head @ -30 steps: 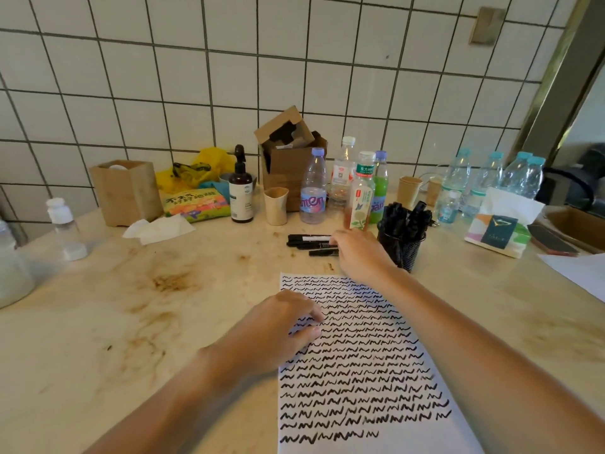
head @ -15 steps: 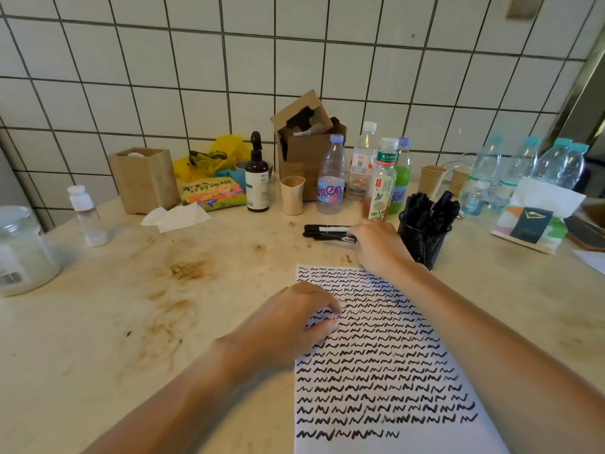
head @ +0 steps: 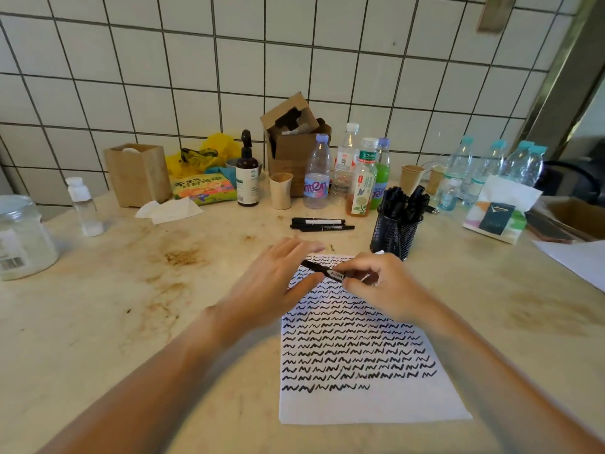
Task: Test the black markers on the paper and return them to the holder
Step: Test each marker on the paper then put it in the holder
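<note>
A white paper (head: pixel 366 401) covered with rows of black squiggles lies in front of me. Above its top edge my right hand (head: pixel 383 286) grips a black marker (head: pixel 322 271) that points left. My left hand (head: pixel 275 280) hovers beside the marker's left end with fingers straight, thumb close to the marker; contact is unclear. Two more black markers (head: pixel 322 224) lie side by side on the table behind the paper. A black mesh holder (head: pixel 394 235) full of black markers stands to the right of them.
Along the tiled wall stand several bottles (head: pixel 316 175), paper cups (head: pixel 281 191), a cardboard box (head: pixel 294 142), a wooden box (head: pixel 137 173) and a snack bag (head: pixel 204 188). A glass jar (head: pixel 23 237) is far left, a tissue pack (head: pixel 501 211) at right. The table is stained.
My right hand has picked one marker from the loose group and drawn it back over the paper's top. My left hand has lifted off the paper and moved up to the marker.
</note>
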